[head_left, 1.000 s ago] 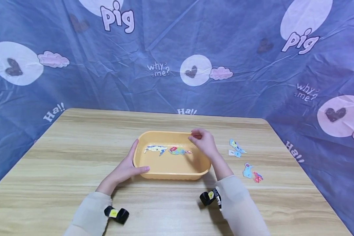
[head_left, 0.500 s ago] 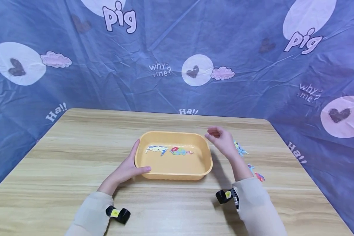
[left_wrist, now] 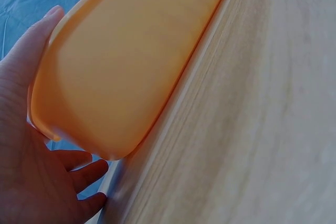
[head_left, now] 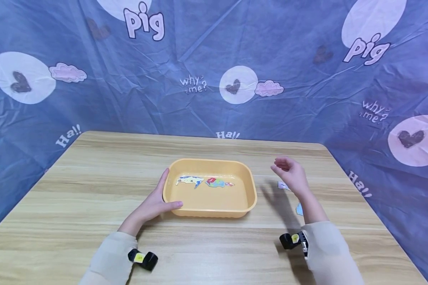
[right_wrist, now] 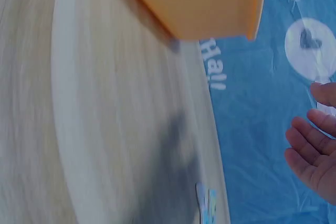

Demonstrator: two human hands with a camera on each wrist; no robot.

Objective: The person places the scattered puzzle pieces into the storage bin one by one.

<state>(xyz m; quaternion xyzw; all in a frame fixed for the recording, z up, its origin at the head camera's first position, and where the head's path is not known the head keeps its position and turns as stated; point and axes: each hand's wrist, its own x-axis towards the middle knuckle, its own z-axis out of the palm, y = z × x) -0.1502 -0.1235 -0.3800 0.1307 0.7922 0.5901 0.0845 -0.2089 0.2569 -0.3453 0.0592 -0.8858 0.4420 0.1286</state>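
Note:
A yellow plastic basin (head_left: 209,212) sits mid-table. My left hand (head_left: 151,204) grips its left end, thumb over the near rim, other fingers along the outer end wall; the left wrist view shows this basin wall (left_wrist: 115,66) up close. Inside lie a white-and-blue paper cutout (head_left: 190,180) and a red, green and blue cutout (head_left: 215,182). My right hand (head_left: 290,172) hovers right of the basin, fingers slightly bent and nothing in them. Beneath it and its forearm, a white-and-blue cutout (head_left: 282,185) and a light-blue cutout (head_left: 299,209) show only in part.
The wood-grain table (head_left: 92,190) reaches back to a blue printed cloth (head_left: 199,111). Black wrist cameras (head_left: 142,258) hang beneath both sleeves. In the right wrist view, colourful cutouts (right_wrist: 209,207) lie near the table's edge.
My right hand has moved right, from the basin's far right rim to above the table cutouts, now partly covering them. The left hand keeps its grip, and the basin stays in place.

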